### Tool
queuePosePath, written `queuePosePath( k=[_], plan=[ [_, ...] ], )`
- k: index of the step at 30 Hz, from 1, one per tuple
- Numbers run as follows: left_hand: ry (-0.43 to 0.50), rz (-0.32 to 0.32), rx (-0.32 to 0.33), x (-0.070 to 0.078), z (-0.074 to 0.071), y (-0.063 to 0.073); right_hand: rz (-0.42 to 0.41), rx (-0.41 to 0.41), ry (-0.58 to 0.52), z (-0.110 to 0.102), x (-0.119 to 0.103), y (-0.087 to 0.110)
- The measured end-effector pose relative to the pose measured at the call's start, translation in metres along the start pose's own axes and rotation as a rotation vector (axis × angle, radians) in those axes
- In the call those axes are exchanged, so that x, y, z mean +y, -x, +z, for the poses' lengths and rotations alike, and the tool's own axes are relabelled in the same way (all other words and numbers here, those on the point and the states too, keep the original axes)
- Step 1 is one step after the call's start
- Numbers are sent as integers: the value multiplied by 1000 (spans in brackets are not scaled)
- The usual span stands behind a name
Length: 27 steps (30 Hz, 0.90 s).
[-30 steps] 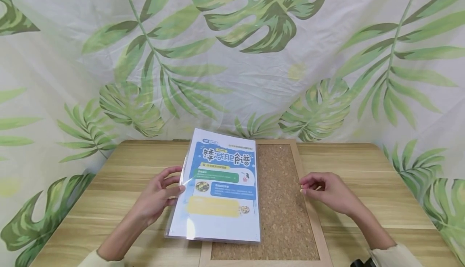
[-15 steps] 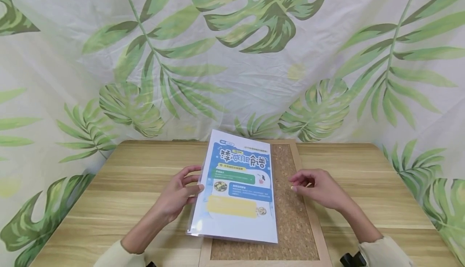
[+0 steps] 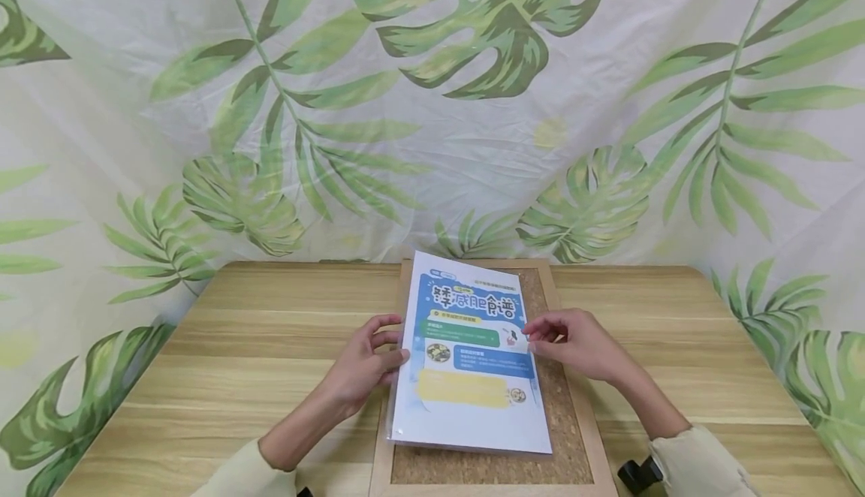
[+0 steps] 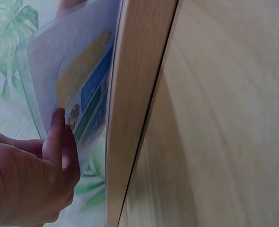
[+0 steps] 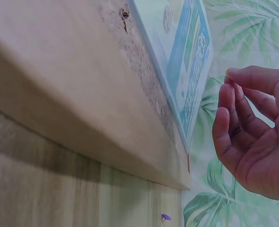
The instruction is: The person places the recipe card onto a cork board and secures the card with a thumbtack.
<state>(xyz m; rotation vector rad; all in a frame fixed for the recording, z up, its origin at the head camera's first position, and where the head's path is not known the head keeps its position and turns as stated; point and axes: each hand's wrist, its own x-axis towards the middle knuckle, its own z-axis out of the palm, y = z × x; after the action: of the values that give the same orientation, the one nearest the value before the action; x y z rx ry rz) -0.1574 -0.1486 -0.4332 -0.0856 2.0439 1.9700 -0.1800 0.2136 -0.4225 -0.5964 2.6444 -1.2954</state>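
Corkbd (image 3: 489,469) on wd tbl (image 3: 223,347), leafy backdrop (image 3: 466,159)

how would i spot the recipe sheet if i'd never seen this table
On the wood-grain table, find the wood-framed corkboard. Over it, the left hand holds the plastic-covered recipe sheet. Unlike the brown cork, it is white and blue, with Chinese lettering and a yellow block.
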Motion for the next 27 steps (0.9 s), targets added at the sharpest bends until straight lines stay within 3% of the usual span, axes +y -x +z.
queuePosePath(
  k=[9,15,21,27],
  plan=[
    [-56,-2,5,-5,14,-1,-7,-24,11,4,-5,-12],
    [-218,28,-7,-8,12,-2,8,-30,23,7,-6,-18],
    [-413,95,-68,-8,9,-1,18,-37,28,10,-8,-27],
    [-508,80,-118,-3,6,1,20,-52,49,13,-10,-40]
  ],
)
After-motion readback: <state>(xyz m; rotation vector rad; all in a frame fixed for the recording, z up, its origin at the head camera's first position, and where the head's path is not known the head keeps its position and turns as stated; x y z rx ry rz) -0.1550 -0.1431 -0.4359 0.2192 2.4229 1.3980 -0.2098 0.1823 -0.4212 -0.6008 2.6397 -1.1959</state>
